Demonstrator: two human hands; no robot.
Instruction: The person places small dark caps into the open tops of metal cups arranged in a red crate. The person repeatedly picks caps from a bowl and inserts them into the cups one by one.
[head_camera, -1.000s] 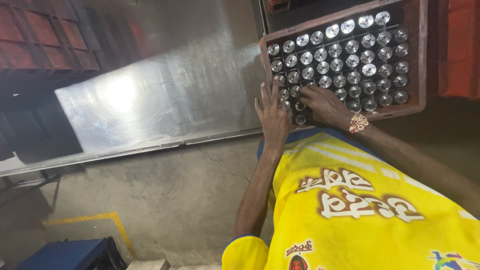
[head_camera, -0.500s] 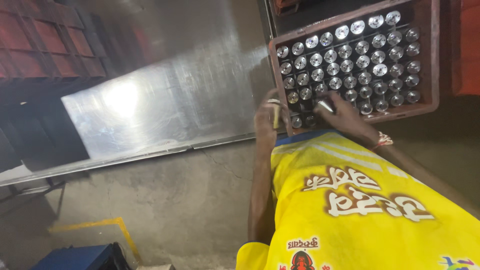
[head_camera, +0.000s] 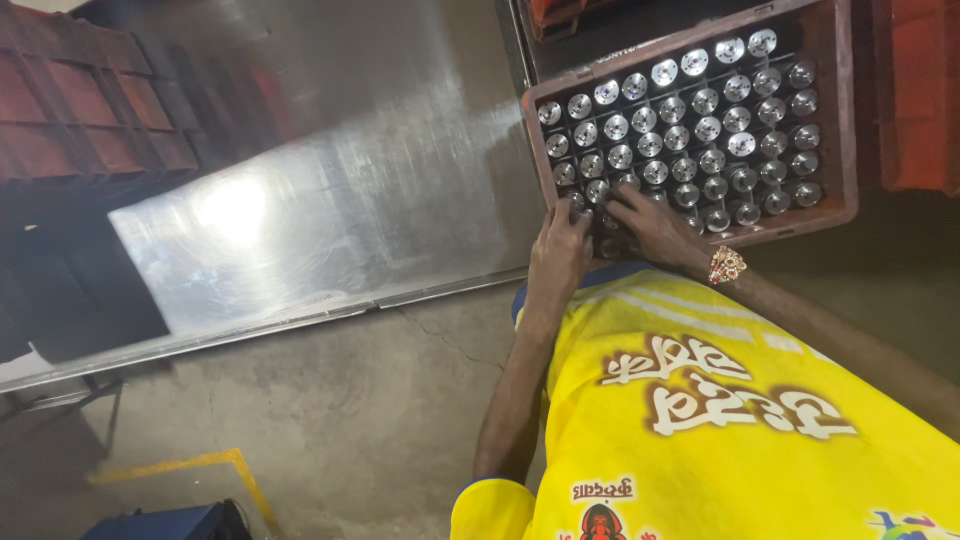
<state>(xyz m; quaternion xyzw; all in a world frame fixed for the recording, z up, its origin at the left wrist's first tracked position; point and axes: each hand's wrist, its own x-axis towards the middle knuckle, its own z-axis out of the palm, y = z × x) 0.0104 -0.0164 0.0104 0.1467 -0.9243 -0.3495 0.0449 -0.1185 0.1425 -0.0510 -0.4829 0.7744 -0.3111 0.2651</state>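
Since the earlier frames, your view has drifted so the crate (head_camera: 845, 120) sits slightly lower and further right, and both your hands have stayed at its near left corner; your left hand (head_camera: 560, 255) has closed up beside your right hand (head_camera: 650, 228).

Crate position: on the far side of the concrete floor (head_camera: 330, 420), just beside the edge of the shiny metal sheet (head_camera: 300, 200). It is a reddish-brown plastic crate divided into cells, each cell filled with a small round metal part (head_camera: 680, 137), bright faces up, in tidy rows.

Grip state: your left hand's fingers curl over the near rim and onto the first row of parts. Your right hand, with a gold ornament at the wrist (head_camera: 727, 265), lies spread across the near rows, fingers bent. Whether either hand actually pinches a part cannot be told; the fingertips hide it.

Handling judgement: the parts look solid, stiff and smooth, so likely slippery and heavy for their size. Take each by its rim between fingertips. The full crate would be heavy; hold it by the walls, two hands, opposite sides.

More red crates (head_camera: 90, 110) stand at the left.
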